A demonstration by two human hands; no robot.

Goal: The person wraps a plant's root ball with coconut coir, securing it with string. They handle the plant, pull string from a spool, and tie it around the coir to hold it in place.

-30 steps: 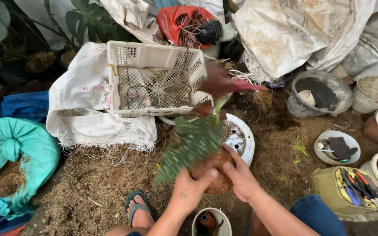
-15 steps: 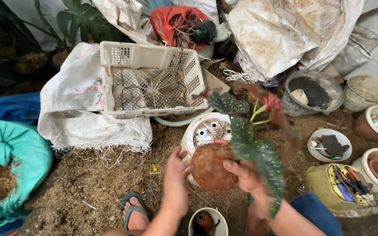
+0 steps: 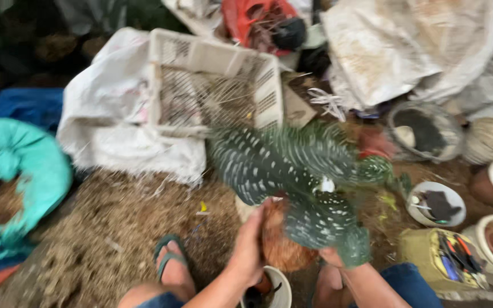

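Observation:
Both my hands hold a plant with dark green, white-spotted leaves (image 3: 292, 171) and a round brown root ball (image 3: 281, 242). My left hand (image 3: 249, 245) presses flat on the root ball's left side. My right hand (image 3: 332, 259) grips it from the right, mostly hidden under the leaves. The plant is upright, raised above the ground, and the frame is blurred by motion. A small white pot (image 3: 278, 288) stands just below the root ball, between my legs.
A white plastic crate (image 3: 218, 85) lies on white sacks behind the plant. A teal sack (image 3: 18, 171) of brown fibre sits at the left. Pots, bowls and a yellow tool box (image 3: 435, 256) stand at the right. My sandalled foot (image 3: 169, 265) rests on loose fibre.
The plant has been turned in my hands: its leaves swung from the left, down to the right, and now spread upright over the root ball. The view moved closer.

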